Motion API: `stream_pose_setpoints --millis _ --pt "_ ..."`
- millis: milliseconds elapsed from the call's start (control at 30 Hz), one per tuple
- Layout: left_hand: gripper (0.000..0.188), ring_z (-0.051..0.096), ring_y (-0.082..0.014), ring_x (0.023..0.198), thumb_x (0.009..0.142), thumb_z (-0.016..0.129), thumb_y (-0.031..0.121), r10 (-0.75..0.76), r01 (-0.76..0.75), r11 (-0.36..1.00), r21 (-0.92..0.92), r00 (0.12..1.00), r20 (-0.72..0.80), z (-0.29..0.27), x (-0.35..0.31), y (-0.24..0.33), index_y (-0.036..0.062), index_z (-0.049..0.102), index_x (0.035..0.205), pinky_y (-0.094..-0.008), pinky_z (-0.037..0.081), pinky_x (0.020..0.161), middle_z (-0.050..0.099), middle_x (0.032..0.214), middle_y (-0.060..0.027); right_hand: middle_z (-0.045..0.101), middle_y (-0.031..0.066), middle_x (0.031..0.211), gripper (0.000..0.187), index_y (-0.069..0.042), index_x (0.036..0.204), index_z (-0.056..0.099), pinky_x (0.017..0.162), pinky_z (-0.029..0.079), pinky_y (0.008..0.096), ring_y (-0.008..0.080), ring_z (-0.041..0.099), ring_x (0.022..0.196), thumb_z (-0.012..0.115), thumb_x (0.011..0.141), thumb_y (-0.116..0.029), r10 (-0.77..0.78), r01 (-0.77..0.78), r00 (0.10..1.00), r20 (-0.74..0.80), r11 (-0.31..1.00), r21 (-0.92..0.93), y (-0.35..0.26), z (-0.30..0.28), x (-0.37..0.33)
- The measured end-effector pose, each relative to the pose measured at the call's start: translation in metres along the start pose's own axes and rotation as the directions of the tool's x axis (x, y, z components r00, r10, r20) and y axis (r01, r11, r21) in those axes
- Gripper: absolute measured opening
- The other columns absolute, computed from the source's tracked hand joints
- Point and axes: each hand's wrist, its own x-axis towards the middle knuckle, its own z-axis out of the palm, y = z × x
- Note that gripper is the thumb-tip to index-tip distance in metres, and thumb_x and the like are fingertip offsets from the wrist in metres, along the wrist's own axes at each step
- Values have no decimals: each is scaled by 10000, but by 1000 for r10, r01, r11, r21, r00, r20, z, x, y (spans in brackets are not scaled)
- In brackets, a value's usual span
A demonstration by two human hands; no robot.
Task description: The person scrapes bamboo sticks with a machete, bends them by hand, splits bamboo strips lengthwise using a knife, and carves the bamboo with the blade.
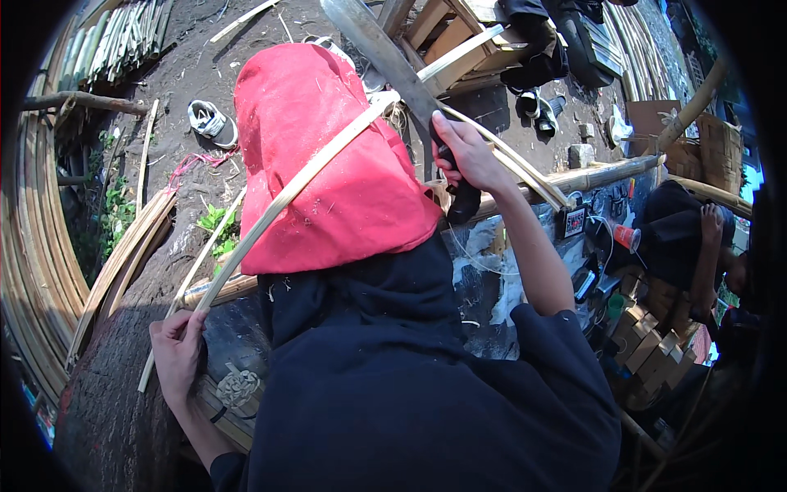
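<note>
My left hand (175, 346) is closed at the lower left, pinching the near end of a long pale bamboo strip (297, 182). The strip slants up to the right across a red cloth (328, 209) spread over my lap. My right hand (469, 154) grips the black handle of a machete (377, 53). Its broad grey blade points up and left, lying across the strip near its far end. A lighter length of strip (461, 54) shows beyond the blade. Whether the edge is into the bamboo I cannot tell.
Bamboo strips (39, 221) are stacked along the left. A shoe (211, 123) lies on the dirt, and a wooden crate (455, 49) stands ahead. Right of me are a small black box (571, 221), a red cup (626, 238) and another person (684, 238).
</note>
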Motion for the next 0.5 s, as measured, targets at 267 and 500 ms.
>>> stream_pose_setpoints --millis 267,500 --pt "229 501 -74 654 934 727 210 -3 8 989 -148 999 39 7 13 -1 -9 745 870 -242 381 630 591 667 15 421 -36 606 501 -88 793 499 425 323 225 49 383 483 429 1056 -510 54 -67 986 157 995 77 1 13 -7" --pt "232 496 -90 695 936 726 213 18 -19 997 -71 1000 -15 13 14 -5 -11 743 876 -259 398 674 603 663 -2 411 -29 570 543 -81 760 468 393 371 243 69 379 409 428 1042 -542 67 -83 994 87 976 202 -7 -2 3"
